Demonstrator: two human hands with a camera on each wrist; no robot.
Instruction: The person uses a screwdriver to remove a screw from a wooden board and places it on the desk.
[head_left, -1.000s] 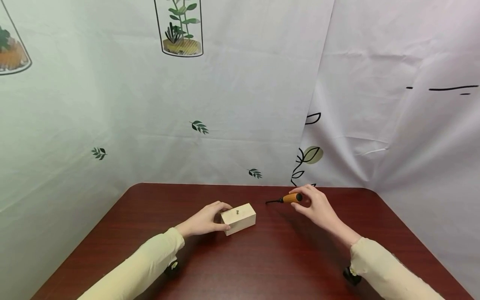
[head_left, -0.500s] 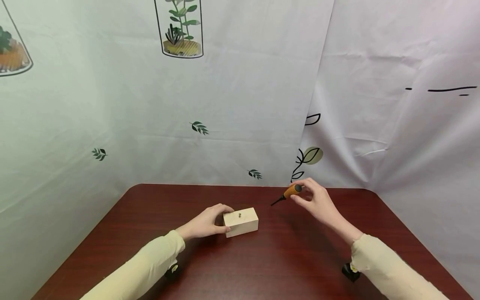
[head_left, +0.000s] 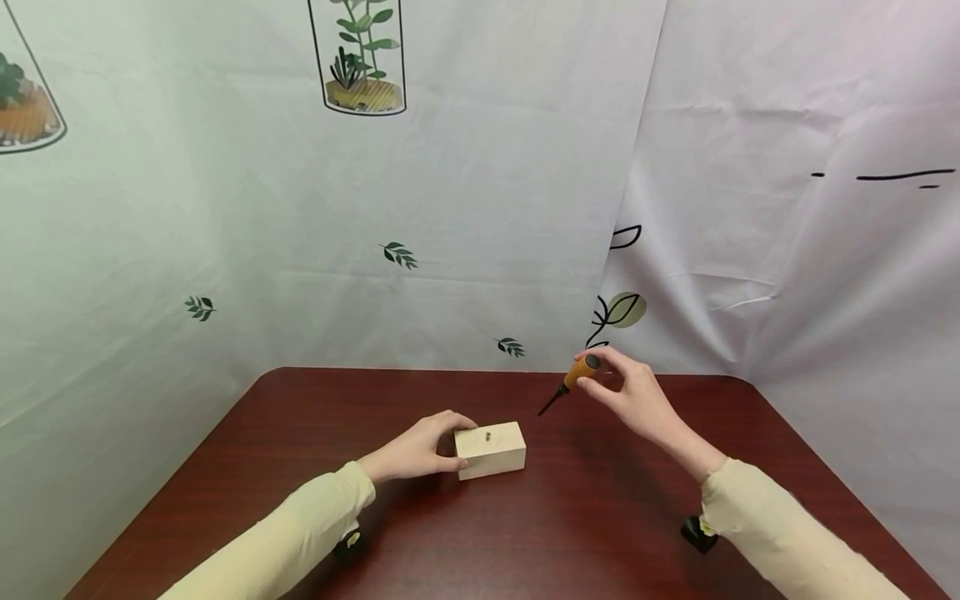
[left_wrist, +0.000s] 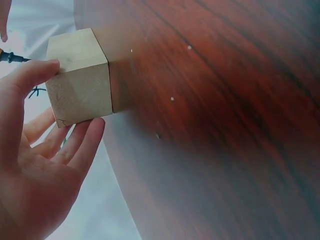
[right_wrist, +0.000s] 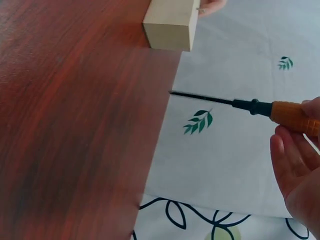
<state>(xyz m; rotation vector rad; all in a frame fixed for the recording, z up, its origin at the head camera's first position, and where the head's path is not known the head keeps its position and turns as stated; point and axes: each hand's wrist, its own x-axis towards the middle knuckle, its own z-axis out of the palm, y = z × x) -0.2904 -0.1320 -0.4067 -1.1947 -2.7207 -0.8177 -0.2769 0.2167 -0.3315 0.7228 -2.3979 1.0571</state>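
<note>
A pale wooden block [head_left: 491,460] lies on the table, with small dark screws [head_left: 488,436] in its top face; they are too small to count surely. My left hand [head_left: 420,447] grips the block's left end, thumb on the near side and fingers on the far side, as the left wrist view of the block [left_wrist: 82,92] also shows. To the right, my right hand [head_left: 633,396] pinches the orange handle of a screwdriver [head_left: 576,375]. Its dark shaft slants down to the left, and in the right wrist view the screwdriver [right_wrist: 290,116] stays apart from the block.
The dark red wooden table [head_left: 480,542] has rounded far corners. Behind it hangs a white cloth [head_left: 450,208] printed with leaves and plants. In the left wrist view, tiny pale specks [left_wrist: 189,47] dot the tabletop.
My left hand has shifted the block slightly right and nearer, turning it a little. My right hand has raised the screwdriver and tipped it from nearly level to point down and left.
</note>
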